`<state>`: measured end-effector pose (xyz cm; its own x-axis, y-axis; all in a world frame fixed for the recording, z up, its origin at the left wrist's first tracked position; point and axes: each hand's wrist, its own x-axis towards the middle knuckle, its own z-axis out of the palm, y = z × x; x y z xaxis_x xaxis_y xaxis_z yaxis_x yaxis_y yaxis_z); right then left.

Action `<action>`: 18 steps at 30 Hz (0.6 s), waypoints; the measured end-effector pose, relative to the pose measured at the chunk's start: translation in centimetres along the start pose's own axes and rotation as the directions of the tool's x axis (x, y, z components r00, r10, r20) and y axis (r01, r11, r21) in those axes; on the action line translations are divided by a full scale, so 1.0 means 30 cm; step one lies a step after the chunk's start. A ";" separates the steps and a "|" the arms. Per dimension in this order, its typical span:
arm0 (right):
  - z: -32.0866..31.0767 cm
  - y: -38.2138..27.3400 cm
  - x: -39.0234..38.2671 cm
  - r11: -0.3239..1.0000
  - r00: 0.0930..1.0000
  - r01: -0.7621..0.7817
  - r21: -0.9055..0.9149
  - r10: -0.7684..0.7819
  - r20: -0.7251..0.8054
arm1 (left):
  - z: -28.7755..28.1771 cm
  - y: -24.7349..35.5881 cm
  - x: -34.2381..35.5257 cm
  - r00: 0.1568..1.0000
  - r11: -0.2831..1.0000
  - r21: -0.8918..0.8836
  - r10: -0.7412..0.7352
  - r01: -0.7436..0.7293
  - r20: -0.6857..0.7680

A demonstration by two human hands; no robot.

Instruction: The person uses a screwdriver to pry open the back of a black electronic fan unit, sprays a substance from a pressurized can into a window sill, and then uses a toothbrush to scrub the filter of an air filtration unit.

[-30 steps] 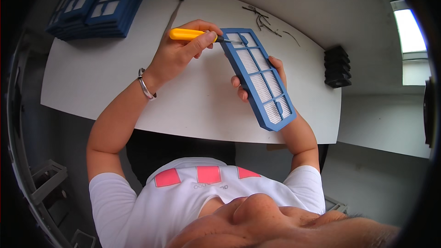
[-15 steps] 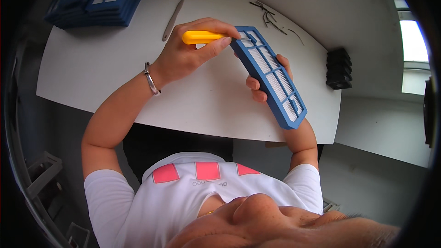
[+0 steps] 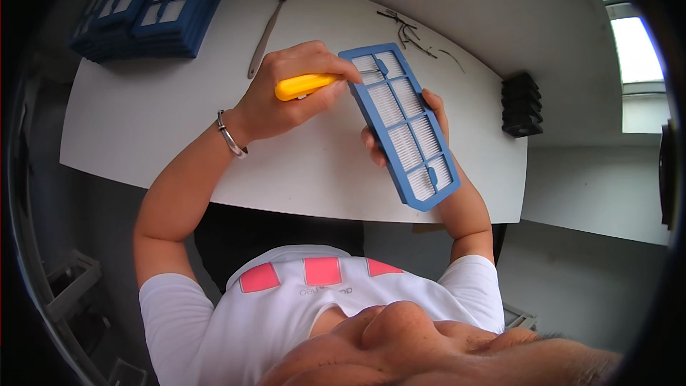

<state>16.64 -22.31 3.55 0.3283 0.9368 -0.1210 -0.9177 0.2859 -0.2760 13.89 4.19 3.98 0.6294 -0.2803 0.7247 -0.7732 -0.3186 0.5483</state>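
My left hand is closed around a tool with a yellow handle. Its thin metal end reaches over the upper left part of a blue-framed pleated air filter; the exact kind of tool is hard to make out. Gripping the filter by both long edges from beneath, my right hand holds it tilted above the white table, and most of that palm is hidden behind it. White pleats show through the frame's windows, with a small blue tab near each end.
Stacks of similar blue filters stand at the far left of the white table. A grey toothbrush lies behind my left hand. Dark thin strips are scattered at the back, and a stack of black parts sits at the right edge.
The filter has turned so its windowed face shows more broadly, and its upper end has shifted left. My left hand and the yellow-handled tool have moved slightly with it.
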 end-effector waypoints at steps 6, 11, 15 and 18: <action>-0.034 -0.015 0.002 0.928 0.978 0.079 -0.363 -0.142 -0.150 | -0.034 0.001 0.009 0.938 0.940 -0.259 -0.132 0.220 0.320; 0.007 -0.016 0.004 0.782 0.871 0.102 -0.614 -0.368 -0.324 | -0.042 0.022 0.011 0.767 0.563 -0.583 -0.150 0.585 0.624; 0.015 -0.011 0.014 0.755 0.853 0.143 -0.640 -0.422 -0.307 | -0.039 0.056 0.035 0.678 0.650 -0.321 -0.420 0.688 0.603; 0.001 -0.019 0.021 0.812 0.915 0.180 -0.556 -0.345 -0.208 | -0.018 0.044 0.030 0.736 0.773 -0.164 -0.483 0.613 0.475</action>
<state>17.36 -21.87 3.67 0.6637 0.7169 -0.2134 -0.5614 0.2888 -0.7756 13.38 4.00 5.59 0.8733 -0.4821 0.0704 -0.2245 -0.2699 0.9364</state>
